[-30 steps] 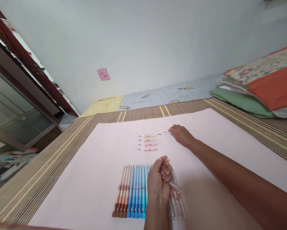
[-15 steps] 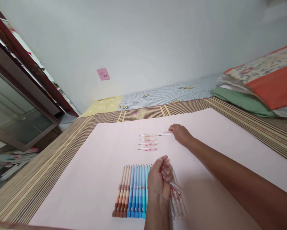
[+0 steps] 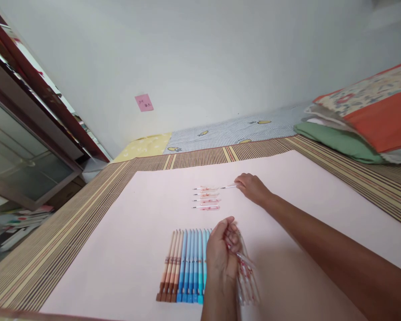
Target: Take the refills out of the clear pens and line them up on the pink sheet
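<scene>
My right hand (image 3: 252, 187) reaches out over a pale pink sheet (image 3: 126, 249) and pinches the end of a thin white pen refill (image 3: 229, 187). The refill's tip points left at a column of several clear pen barrels with red print (image 3: 207, 198). My left hand (image 3: 222, 254) is closed around a bundle of clear pens with red print (image 3: 246, 276) that stick out towards me. Just left of that hand lies a tidy row of brown and blue pens (image 3: 185, 267), side by side.
The pink sheet lies on a striped woven mat (image 3: 53, 240). Folded bedding and an orange pillow (image 3: 370, 116) are at the far right. A glass-fronted cabinet (image 3: 22, 147) stands at the left. A pink sticky note (image 3: 144, 102) is on the wall.
My right hand has drawn the refill slightly right and then eased it back left. My left hand and the pens have stayed put.
</scene>
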Motion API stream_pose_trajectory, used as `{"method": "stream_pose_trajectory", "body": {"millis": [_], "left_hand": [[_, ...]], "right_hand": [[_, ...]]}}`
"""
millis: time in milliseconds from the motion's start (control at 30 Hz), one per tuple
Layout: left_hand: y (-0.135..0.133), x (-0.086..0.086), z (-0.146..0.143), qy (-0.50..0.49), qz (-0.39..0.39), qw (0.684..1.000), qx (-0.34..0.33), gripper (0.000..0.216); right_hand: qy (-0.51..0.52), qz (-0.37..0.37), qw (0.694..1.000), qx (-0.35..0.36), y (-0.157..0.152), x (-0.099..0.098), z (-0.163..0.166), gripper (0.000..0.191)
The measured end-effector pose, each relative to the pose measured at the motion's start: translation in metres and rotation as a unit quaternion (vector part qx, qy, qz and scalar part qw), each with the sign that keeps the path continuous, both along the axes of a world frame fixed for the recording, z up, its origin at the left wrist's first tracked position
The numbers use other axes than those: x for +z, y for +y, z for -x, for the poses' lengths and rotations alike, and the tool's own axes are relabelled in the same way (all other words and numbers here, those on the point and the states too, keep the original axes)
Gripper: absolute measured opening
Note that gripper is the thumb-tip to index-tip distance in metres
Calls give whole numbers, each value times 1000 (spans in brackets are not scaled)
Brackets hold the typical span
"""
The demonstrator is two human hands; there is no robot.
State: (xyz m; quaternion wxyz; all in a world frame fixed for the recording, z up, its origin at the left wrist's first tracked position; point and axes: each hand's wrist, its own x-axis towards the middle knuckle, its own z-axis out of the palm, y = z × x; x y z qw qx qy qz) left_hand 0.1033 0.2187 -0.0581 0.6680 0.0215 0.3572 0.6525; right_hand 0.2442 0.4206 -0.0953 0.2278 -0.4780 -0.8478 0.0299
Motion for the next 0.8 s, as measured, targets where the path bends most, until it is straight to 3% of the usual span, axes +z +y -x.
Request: {"method": "stream_pose_trajectory", "body": {"millis": [233,433,800], "left_hand": [[-1,3,-1,0,4,1000,0,18],[-2,9,0,-41,1,998,38,13],[-1,6,3,-65,-9,996,53,14]], "right_hand": [[-16,-4,1000,-21,1,-1,5,15],[-25,-10,999,-34,0,-3,6,14],[-8,-7,1000,-17,1,-5,-2,17]]}}
